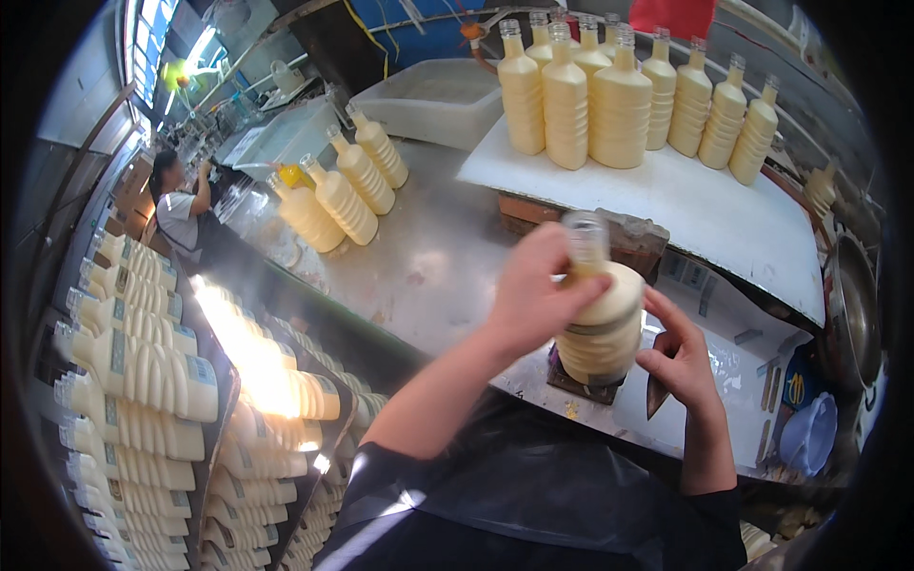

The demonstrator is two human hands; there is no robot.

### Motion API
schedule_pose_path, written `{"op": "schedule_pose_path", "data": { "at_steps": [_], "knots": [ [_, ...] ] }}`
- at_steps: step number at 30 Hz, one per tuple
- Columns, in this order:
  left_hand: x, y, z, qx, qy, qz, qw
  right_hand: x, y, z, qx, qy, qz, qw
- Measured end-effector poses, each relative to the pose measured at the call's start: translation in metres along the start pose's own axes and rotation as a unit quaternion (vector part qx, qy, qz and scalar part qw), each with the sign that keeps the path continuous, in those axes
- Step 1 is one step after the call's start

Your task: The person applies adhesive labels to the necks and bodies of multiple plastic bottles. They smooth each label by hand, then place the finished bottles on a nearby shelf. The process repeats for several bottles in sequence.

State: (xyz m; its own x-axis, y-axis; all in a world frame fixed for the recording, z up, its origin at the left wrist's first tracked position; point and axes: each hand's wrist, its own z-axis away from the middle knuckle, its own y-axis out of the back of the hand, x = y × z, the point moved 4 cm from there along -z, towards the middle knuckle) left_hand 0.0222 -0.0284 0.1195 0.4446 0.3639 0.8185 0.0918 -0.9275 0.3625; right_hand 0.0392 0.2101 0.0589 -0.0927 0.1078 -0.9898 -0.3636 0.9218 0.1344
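A cream-coloured ribbed bottle (598,350) with a clear threaded neck stands upright at the front of the bench, slightly blurred. Its base is over a small dark block (571,383). My left hand (545,285) is closed round the neck and shoulder, thumb across the front. On the bottle's right is my right hand (684,354), its forefinger raised close to the bottle's side and its thumb bent. From under that hand sticks out a dark pointed blade-like tool (656,396), which its curled fingers seem to hold; the grip itself is partly hidden.
Several similar bottles (566,109) stand on a white board (762,224) propped on bricks (533,211). More bottles (347,195) stand at the bench's left, before a translucent tub (428,81). Stacked bottles (152,371) fill the lower left. A purple-blue basin (809,433) is right; a person (181,209) works far left.
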Motion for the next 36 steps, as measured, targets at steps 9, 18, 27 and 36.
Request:
{"op": "schedule_pose_path", "data": {
  "at_steps": [9, 18, 27, 36],
  "knots": [
    [-0.01, 0.151, -0.025, 0.243, 0.087, -0.207, 0.944, 0.023, 0.054, 0.019, 0.119, -0.058, -0.027, 0.991],
    [-0.123, 0.206, -0.095, 0.271, 0.082, -0.435, 0.855, 0.057, 0.066, 0.043, 0.19, -0.115, 0.001, 0.975],
    [-0.209, 0.198, -0.167, 0.243, 0.085, -0.41, 0.875, 0.051, 0.056, 0.021, 0.192, -0.195, -0.014, 0.962],
    [-0.267, 0.219, -0.196, 0.379, 0.026, -0.359, 0.853, 0.061, 0.059, -0.008, 0.18, -0.208, 0.023, 0.961]
  ]
}}
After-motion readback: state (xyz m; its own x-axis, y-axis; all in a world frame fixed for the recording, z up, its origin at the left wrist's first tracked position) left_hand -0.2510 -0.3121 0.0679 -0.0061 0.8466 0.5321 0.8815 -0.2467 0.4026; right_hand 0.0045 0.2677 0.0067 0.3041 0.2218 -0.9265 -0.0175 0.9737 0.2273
